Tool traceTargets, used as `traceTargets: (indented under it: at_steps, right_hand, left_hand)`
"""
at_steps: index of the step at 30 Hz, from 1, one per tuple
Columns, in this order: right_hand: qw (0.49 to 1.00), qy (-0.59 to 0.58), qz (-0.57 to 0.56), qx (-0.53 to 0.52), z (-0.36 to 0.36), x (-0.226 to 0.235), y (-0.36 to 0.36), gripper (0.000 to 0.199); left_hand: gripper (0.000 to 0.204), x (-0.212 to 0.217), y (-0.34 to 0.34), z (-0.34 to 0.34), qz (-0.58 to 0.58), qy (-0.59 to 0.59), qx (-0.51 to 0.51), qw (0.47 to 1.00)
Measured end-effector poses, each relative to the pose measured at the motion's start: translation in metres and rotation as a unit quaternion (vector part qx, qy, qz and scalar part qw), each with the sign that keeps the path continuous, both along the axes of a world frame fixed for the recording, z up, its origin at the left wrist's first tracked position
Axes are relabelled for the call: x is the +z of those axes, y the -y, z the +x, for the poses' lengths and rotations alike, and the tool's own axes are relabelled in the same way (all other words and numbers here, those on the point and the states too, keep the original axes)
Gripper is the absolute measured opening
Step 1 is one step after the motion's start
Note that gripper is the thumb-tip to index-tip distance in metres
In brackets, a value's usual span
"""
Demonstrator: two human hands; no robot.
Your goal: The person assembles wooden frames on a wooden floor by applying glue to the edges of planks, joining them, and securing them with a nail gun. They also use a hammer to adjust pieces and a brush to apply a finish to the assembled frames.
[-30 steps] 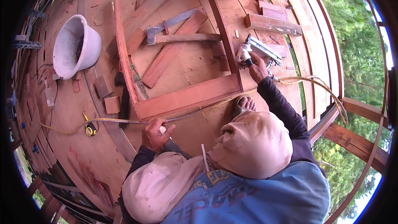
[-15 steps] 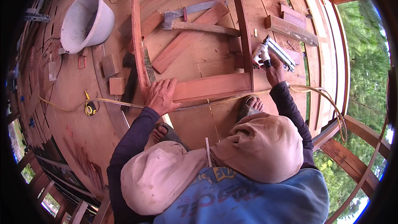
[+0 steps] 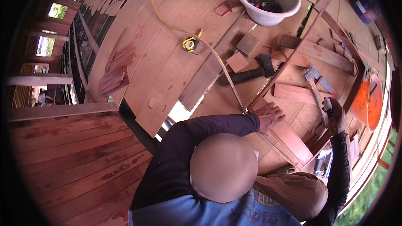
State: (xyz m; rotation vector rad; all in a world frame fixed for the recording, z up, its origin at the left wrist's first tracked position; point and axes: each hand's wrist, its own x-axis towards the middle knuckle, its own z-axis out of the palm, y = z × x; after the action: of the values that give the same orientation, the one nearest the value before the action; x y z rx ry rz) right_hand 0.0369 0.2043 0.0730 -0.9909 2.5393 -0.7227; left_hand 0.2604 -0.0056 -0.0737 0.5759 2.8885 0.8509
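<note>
My left hand point(image 3: 270, 118) lies with fingers spread over the near-left corner of a reddish wooden frame point(image 3: 295, 142). In my right hand point(image 3: 336, 119) is a nail gun point(image 3: 328, 105) with a white grip. Its metal magazine shows lower down, beside the frame's right side, and my fingers partly hide the tool. A yellow air hose point(image 3: 224, 69) runs across the floor and passes close to my left hand. Inside the frame lie a hatchet point(image 3: 312, 74) with a wooden handle and a loose reddish board point(image 3: 295, 93).
A grey-white basin point(image 3: 289, 14) with dark contents stands beyond the frame. An orange tub point(image 3: 363, 104) is at the right. Left of the frame are a black hammer-like tool point(image 3: 247, 74), wood blocks point(image 3: 247, 44) and a yellow tape measure point(image 3: 190, 44). Gaps open between floorboards point(image 3: 155, 83).
The view has swung to the left, so the frame and basin now appear farther right. My left hand stays on the frame's corner, and the nail gun is still in my right hand.
</note>
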Motion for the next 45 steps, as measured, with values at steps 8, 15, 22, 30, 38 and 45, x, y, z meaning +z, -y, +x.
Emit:
traceTargets:
  at_steps: [8, 15, 22, 30, 38, 45]
  right_hand:
    - [0.942, 0.032, 0.021, 0.335, 0.062, -0.019, 0.236, 0.023]
    - [0.88, 0.1, 0.033, 0.463, 0.176, -0.145, 0.384, 0.036]
    - [0.892, -0.068, 0.115, 0.432, 0.301, -0.256, 0.47, 0.09]
    - [0.897, -0.053, 0.187, 0.397, 0.326, -0.255, 0.481, 0.116]
    - [0.879, -0.052, 0.237, 0.41, 0.33, -0.242, 0.49, 0.115]
    - [0.883, -0.07, 0.219, 0.41, 0.318, -0.253, 0.487, 0.117]
  left_hand:
    - [0.052, -0.003, 0.116, 0.097, 0.214, -0.158, 0.341, 0.901]
    - [0.046, -0.068, 0.279, 0.241, 0.263, 0.041, 0.695, 0.668]
    - [0.05, -0.111, 0.43, 0.317, 0.138, 0.097, 0.77, 0.615]
    - [0.055, -0.136, 0.579, 0.345, -0.109, 0.098, 0.795, 0.588]
    - [0.06, -0.163, 0.623, 0.347, -0.101, 0.171, 0.818, 0.54]
    - [0.065, -0.169, 0.642, 0.344, -0.143, 0.189, 0.809, 0.538]
